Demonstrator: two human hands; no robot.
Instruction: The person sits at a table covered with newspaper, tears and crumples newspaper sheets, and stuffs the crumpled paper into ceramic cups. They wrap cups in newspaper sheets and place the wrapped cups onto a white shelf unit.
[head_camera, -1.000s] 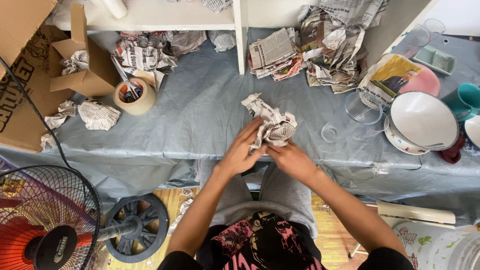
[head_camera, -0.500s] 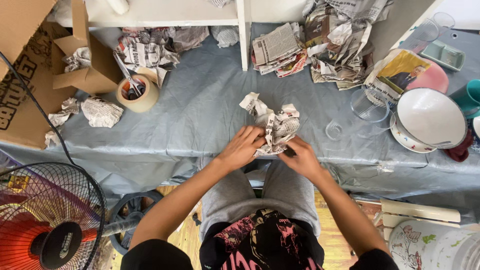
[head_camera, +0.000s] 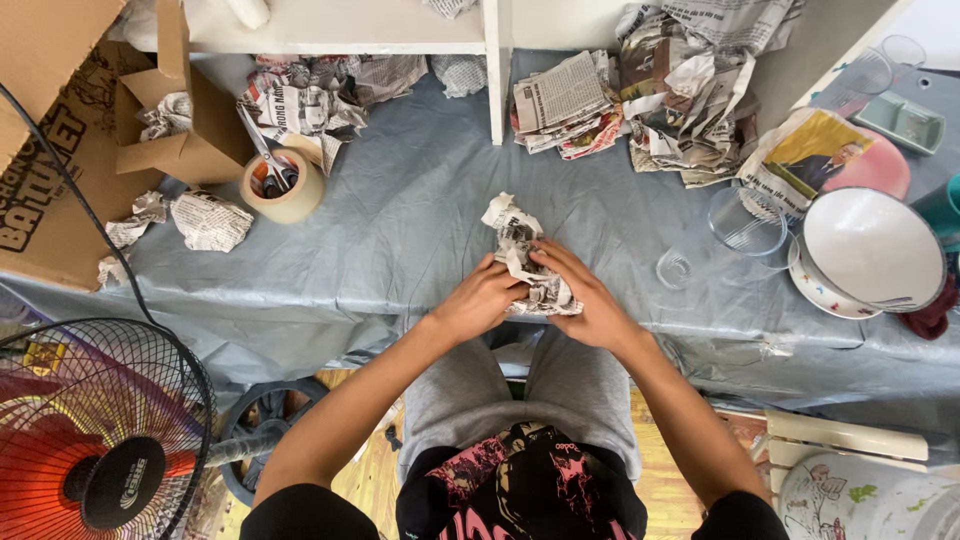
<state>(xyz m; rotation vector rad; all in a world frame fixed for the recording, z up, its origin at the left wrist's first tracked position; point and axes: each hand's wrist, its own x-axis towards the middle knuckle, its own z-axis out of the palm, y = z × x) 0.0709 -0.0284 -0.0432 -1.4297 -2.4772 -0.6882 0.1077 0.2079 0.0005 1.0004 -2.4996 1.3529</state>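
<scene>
Two hands of yours meet on one crumpled bundle of black-and-white newspaper (head_camera: 525, 262), which lies near the front edge of the table covered with grey plastic sheet (head_camera: 400, 230). Your left hand (head_camera: 483, 298) closes on its left side and your right hand (head_camera: 585, 295) lies over its right side with fingers curled, so the paper stays pressed together, probably around something I cannot see. Both forearms come in from below, wrists low. A clear drinking glass (head_camera: 745, 220) and a white round bowl (head_camera: 872, 250) wait at the right, well apart.
</scene>
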